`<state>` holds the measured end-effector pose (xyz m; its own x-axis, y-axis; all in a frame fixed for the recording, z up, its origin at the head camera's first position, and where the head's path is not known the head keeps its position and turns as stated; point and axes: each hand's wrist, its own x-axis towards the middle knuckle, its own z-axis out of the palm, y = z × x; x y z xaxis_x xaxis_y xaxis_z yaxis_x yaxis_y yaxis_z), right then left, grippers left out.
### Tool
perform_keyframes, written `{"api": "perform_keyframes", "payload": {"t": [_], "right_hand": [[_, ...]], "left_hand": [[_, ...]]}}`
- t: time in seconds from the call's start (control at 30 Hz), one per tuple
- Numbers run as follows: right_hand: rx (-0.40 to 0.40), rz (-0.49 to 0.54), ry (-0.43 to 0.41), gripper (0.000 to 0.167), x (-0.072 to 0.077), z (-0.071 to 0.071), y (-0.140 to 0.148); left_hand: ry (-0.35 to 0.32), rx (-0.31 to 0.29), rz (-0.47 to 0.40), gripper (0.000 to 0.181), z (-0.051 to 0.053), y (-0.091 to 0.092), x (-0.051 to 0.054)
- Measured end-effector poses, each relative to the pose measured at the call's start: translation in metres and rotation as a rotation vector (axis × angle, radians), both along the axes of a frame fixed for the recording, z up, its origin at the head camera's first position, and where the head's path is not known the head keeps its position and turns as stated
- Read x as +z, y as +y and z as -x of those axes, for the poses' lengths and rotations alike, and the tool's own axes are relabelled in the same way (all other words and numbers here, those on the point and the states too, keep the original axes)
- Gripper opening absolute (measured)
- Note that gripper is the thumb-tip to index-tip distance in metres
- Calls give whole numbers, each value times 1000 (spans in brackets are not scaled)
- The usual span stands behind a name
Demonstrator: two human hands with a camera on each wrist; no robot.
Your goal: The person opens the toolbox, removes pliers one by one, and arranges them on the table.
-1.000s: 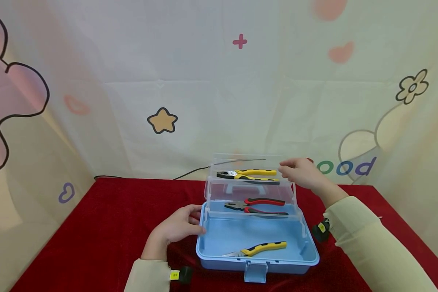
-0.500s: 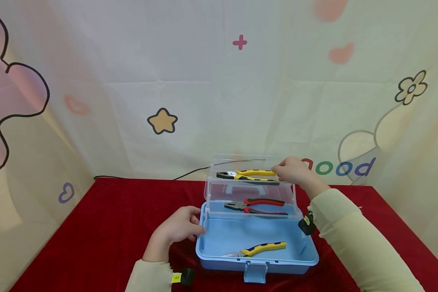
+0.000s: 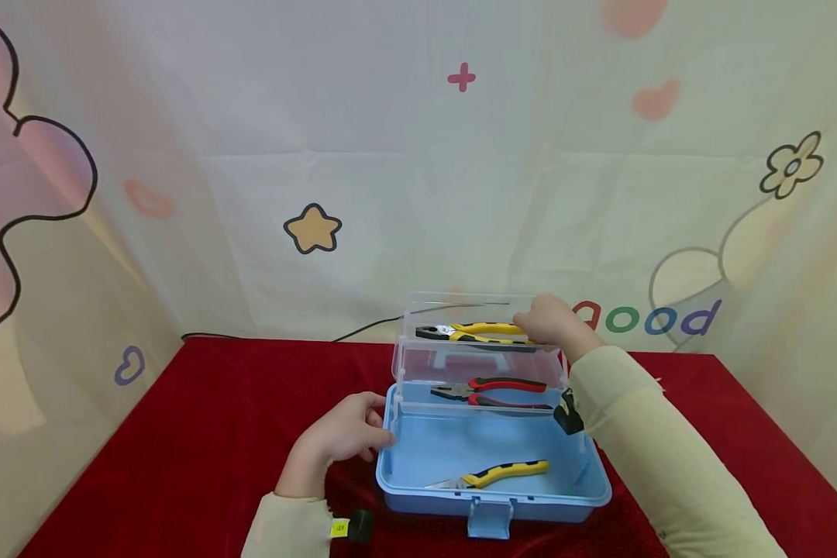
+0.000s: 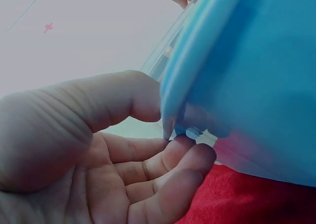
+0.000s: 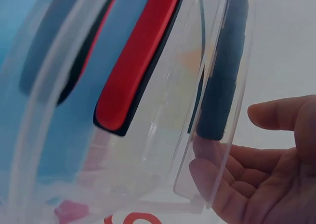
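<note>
A light blue toolbox (image 3: 428, 442) stands open, with clear tiered trays raised at its back. My left hand (image 3: 349, 425) grips its left rim; in the left wrist view the thumb touches the blue rim (image 4: 190, 68) and the fingers curl below. My right hand (image 3: 552, 319) is at the right end of the upper tray (image 3: 418, 316), by the handles of yellow-and-black pliers (image 3: 484, 328). In the right wrist view its thumb stands apart from the clear tray and some fingers show through the plastic. Red-and-black pliers (image 3: 509, 384) lie in the lower tray.
Slim-nosed pliers (image 3: 505, 471) with yellow-and-black handles lie in the toolbox's bottom. The front latch (image 3: 490, 519) hangs down. Red cloth (image 3: 237, 434) covers the table, a black cable (image 3: 366, 328) runs behind, and a printed curtain (image 3: 251, 194) closes the back.
My right hand has moved left from beside the upper tray to the pliers' handle ends at its right edge. My left hand stays at the toolbox rim.
</note>
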<state>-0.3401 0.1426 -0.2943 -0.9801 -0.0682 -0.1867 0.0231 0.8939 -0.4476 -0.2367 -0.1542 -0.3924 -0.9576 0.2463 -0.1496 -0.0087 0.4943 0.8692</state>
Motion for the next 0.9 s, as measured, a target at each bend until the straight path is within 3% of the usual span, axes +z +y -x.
{"api": "perform_keyframes", "payload": {"t": [0.27, 0.7, 0.9], "right_hand": [[-29, 129, -11, 38, -2, 2, -4], [-91, 224, -34, 51, 0, 1, -7], [-108, 256, -46, 45, 2, 1, -3]], "left_hand": [[-2, 7, 6, 60, 1, 1, -1], [-9, 7, 0, 60, -1, 0, 1], [-9, -3, -3, 59, -1, 1, 2]]}}
